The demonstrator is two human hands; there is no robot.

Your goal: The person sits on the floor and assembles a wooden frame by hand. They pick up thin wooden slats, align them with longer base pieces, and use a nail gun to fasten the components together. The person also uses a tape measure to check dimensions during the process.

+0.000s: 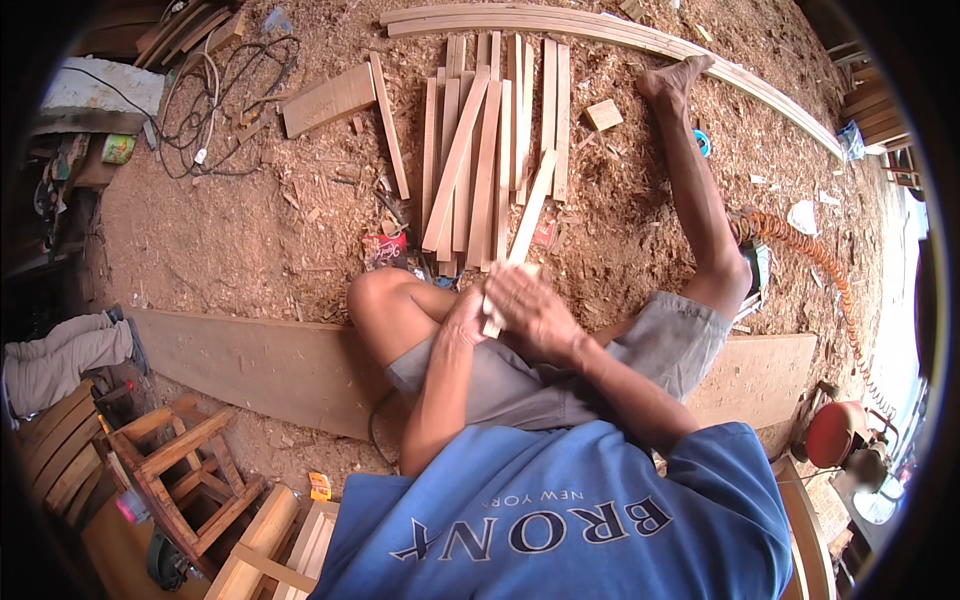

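Observation:
A slim pale wooden strip (534, 205) slants up from my lap toward the stack of strips in front of me. My left hand (467, 314) is closed around its near part from the left side. Over the same part lies my right hand (537, 312), its fingers together and pressed down on the wood. A small pale edge shows by the right fingertips; what it belongs to is hidden. The near end of the strip sticks out just below the hands. Beyond them, several loose wooden strips (462, 165) lie side by side on the sawdust.
I sit on a wide plank (255, 362). A flat board (328, 101), a small wood block (603, 115) and long curved strips (560, 22) lie farther off. Cables (205, 100) lie at left, an orange coiled hose (810, 250) at right. A wooden stool frame (185, 455) stands lower left.

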